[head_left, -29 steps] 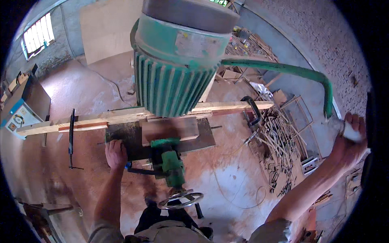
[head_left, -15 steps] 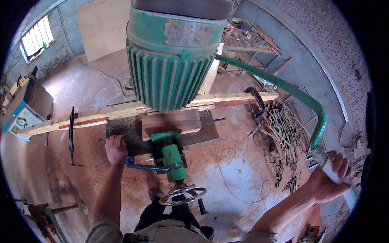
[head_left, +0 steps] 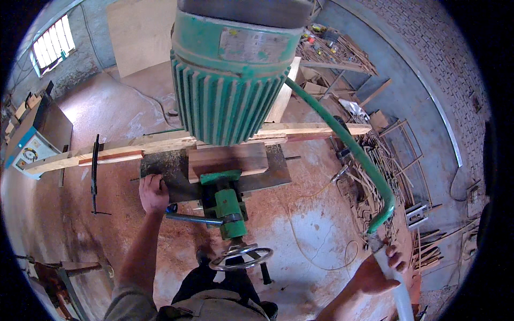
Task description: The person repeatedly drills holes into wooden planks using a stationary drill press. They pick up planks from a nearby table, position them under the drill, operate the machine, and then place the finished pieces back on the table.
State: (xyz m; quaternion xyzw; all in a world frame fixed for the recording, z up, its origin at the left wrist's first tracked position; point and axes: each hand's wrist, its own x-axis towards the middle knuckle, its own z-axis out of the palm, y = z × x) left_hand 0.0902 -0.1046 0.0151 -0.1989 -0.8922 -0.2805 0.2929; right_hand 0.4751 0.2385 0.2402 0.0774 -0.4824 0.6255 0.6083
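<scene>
My right hand is wrapped round the pale grip of a bent green lever, which runs down from the machine's head. That head carries a big ribbed green motor, which hides what lies under it. My left hand has its fingers bent over the left edge of the dark metal machine table; its fingertips are hidden. On this table a reddish-brown wood block sits against a long pale beam. A green screw clamp presses the block from my side.
Below the clamp is a shiny handwheel, and a lever bar sticks out to its left. A black bar clamp crosses the beam at left. Wood scraps heap up at right. A thin hose lies on the dusty floor.
The green lever has swung inward to the left and nearer to me, with my right hand round its grip. My left hand, the block and the clamp stay put.
</scene>
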